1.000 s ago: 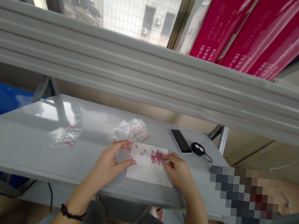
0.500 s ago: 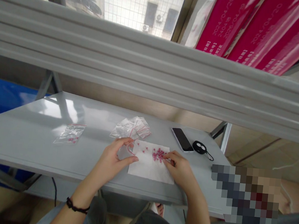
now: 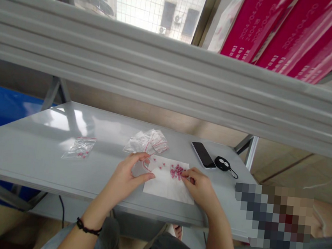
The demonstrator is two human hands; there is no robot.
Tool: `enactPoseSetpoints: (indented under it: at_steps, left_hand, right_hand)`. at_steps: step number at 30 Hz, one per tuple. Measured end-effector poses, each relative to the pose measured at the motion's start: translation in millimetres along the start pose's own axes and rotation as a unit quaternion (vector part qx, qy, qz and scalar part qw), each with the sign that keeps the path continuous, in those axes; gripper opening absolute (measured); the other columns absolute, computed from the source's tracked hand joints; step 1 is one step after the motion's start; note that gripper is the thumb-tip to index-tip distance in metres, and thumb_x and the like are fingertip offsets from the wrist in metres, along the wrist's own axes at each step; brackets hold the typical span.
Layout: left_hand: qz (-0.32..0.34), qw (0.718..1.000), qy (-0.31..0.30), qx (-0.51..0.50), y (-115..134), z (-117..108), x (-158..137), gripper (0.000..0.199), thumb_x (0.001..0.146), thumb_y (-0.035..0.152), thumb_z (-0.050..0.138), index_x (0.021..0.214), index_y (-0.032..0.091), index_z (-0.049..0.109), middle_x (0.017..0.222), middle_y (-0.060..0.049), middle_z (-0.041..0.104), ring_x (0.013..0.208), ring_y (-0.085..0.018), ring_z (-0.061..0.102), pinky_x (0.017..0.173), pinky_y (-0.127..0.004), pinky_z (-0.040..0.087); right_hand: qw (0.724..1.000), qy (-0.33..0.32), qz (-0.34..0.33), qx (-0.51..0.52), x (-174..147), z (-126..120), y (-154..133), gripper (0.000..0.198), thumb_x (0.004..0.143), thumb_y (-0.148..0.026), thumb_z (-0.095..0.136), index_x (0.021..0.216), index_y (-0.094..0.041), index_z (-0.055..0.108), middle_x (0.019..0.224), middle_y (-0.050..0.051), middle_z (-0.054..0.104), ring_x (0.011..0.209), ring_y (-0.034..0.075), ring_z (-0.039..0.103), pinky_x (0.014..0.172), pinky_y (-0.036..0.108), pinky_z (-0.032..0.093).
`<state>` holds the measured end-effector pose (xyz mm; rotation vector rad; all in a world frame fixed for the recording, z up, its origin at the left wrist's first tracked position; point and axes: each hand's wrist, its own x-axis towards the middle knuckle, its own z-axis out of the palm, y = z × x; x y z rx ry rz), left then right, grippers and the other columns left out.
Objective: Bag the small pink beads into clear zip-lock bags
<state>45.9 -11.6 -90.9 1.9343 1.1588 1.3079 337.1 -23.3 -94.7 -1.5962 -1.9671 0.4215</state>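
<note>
My left hand holds a small clear zip bag between thumb and fingers, its red-edged mouth bowed apart. The bag reaches over the left edge of a white paper sheet. On the sheet lies a cluster of small pink-red beads, with a few loose ones nearer the bag. My right hand is at the right side of the cluster, its fingertips pinched together among the beads. Whether a bead is between them is too small to tell.
Behind the sheet lies a pile of clear zip bags. Farther left is a zip bag with several beads inside. A phone and a black round case with a loop lie to the right. A grey shelf beam crosses above the table.
The view has shifted very slightly. Both hands, the bag and the beads keep practically the same places.
</note>
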Motion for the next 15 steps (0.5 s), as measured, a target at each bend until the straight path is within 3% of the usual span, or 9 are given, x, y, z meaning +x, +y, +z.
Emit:
enactPoseSetpoints:
  at_steps: [11,15]
  left_hand:
    - [0.008,1.000,-0.001,-0.014,3,-1,0,0.040,0.081,0.029,0.077,0.117,0.023,0.062,0.112,-0.007,0.071,0.106,-0.025,0.066,0.094,-0.043,0.051]
    - [0.042,0.998,-0.027,-0.026,9,1,-2,0.042,0.079,0.028,0.080,0.116,0.024,0.062,0.111,-0.005,0.069,0.107,-0.024,0.064,0.096,-0.040,0.048]
  right_hand:
    - [1.000,0.001,0.007,-0.001,-1,-3,-1,0.020,0.088,-0.020,0.054,0.086,-0.020,0.074,0.089,0.005,0.070,0.082,0.021,0.066,0.077,0.031,0.047]
    - [0.998,0.030,-0.002,0.053,-3,-13,-21,0.015,0.090,-0.023,0.058,0.087,-0.021,0.073,0.086,0.004,0.068,0.074,0.019,0.062,0.070,0.029,0.046]
